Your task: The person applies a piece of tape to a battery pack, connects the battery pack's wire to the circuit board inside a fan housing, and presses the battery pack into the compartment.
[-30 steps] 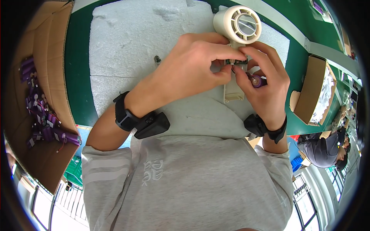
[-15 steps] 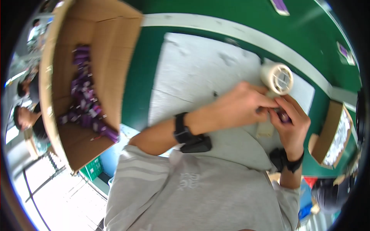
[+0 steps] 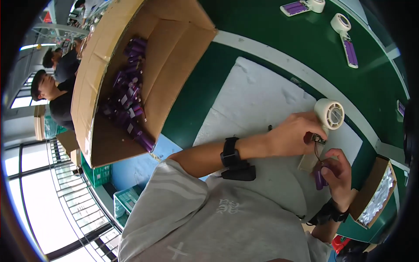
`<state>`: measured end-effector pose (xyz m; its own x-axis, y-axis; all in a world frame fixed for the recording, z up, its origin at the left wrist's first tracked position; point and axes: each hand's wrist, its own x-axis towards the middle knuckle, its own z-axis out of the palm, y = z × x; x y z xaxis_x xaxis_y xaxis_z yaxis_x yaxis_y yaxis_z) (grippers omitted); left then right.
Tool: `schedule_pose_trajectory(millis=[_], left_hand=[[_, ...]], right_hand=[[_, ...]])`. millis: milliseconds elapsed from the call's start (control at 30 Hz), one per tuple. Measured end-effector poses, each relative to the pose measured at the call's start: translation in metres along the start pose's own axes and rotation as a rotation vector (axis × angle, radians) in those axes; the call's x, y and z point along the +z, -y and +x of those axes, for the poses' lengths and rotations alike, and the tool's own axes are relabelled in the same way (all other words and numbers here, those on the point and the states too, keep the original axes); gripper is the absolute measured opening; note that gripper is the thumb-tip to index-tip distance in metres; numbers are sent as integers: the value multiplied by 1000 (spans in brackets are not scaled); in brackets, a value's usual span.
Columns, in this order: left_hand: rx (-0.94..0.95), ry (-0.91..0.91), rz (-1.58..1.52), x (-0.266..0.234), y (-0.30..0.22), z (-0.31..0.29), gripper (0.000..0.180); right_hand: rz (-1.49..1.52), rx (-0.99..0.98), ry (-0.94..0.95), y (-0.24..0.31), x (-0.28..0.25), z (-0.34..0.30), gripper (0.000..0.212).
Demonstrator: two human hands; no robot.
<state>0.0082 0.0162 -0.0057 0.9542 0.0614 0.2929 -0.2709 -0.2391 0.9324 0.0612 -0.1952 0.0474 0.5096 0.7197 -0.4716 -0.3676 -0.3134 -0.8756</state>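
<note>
My left hand (image 3: 290, 136) is closed around the neck of a small cream handheld fan (image 3: 329, 114), just below its round grilled head. A small circuit board (image 3: 318, 139) shows at its fingertips. Below, the fan's open handle (image 3: 307, 162) slants toward my lap. In my right hand (image 3: 339, 177) a purple cylindrical battery (image 3: 321, 178) is held between thumb and fingers, beside the handle. Thin dark wires (image 3: 317, 153) run from the board area down to the battery. Part of the fan's neck is hidden behind my left fingers.
A large cardboard box (image 3: 183, 56) holding several purple batteries (image 3: 126, 94) stands left. A white foam sheet (image 3: 244, 94) covers part of the green table (image 3: 257, 37). Fans with purple batteries (image 3: 349, 50) lie at the back right. A carton (image 3: 364, 196) with silvery contents sits right; people are at left.
The view has turned, so the scene appears shifted and tilted. My right hand has moved apart from my left, toward me, with the battery; the wires and circuit board now show.
</note>
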Motion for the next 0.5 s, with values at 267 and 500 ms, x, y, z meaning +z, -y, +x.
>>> schedule_pose_trajectory(millis=[267,500], left_hand=[[-72,93,77,-8,-12,-1,34],[38,158,127,-11,-5,4,35]], right_hand=[[260,-30,270,12,-9,-4,69],[256,100,194,11,-20,-11,94]])
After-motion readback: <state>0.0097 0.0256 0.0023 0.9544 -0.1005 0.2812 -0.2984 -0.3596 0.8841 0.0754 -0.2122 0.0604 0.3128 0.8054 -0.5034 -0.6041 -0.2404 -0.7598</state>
